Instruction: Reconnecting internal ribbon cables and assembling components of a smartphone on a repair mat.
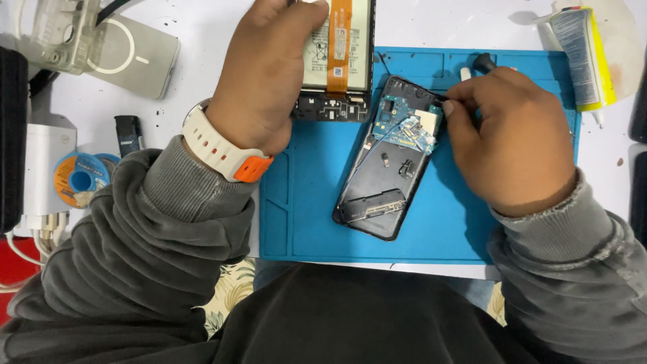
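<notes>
The opened phone lies slanted, top end far-right, right where the right hand pinches a thin tool; left hand presses flat on the screen panel, further off.

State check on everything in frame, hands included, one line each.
phone shell: opened, back off, lying tilted on the blue mat
circuit board: exposed at the shell's top end
display half: inner side up, orange flex cable showing
left hand: resting on the display half
right hand: fingertips pinched at the shell's top edge
glue tube: lying flat
</notes>
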